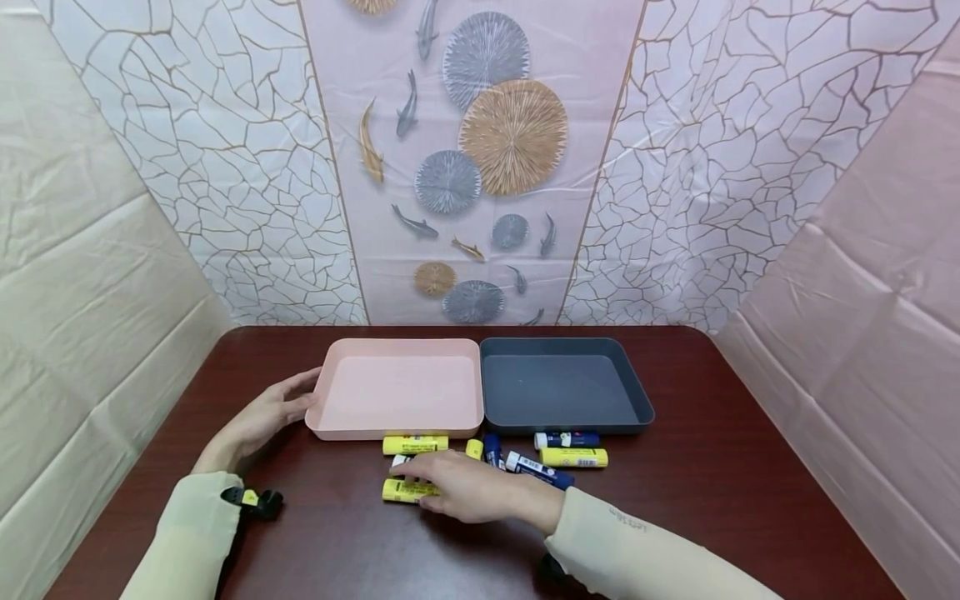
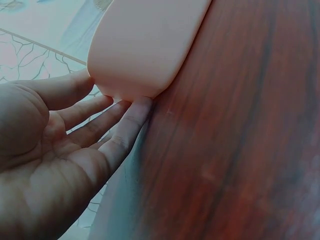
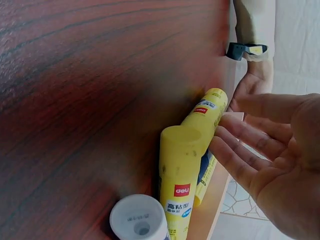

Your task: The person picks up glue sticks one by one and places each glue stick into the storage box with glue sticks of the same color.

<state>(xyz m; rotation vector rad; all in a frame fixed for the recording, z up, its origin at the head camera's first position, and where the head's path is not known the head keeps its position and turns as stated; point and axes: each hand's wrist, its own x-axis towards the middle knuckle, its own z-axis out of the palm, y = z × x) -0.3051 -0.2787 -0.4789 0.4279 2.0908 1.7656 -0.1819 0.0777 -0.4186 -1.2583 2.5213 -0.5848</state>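
Note:
My left hand (image 1: 262,421) rests its fingertips against the left end of the pink tray (image 1: 318,417). In the left wrist view, the thumb touches the tray's rim and the other fingers meet its wall. My right hand (image 1: 480,487) hovers over the glue sticks in front of the trays, its fingers extended above a yellow glue stick (image 1: 400,490). In the right wrist view, the thumb stands apart and the fingers are beside that yellow glue stick (image 3: 205,117), with nothing gripped. A white-capped stick (image 1: 401,460) is partly hidden under the hand.
A dark grey tray (image 1: 643,408) adjoins the pink one. Another yellow glue stick (image 1: 416,445) lies at the pink tray's front. More lie rightward: a short-looking yellow one (image 1: 474,449), a blue one (image 1: 492,450), white-capped blue ones (image 1: 551,476) (image 1: 577,439) and a yellow one (image 1: 573,457).

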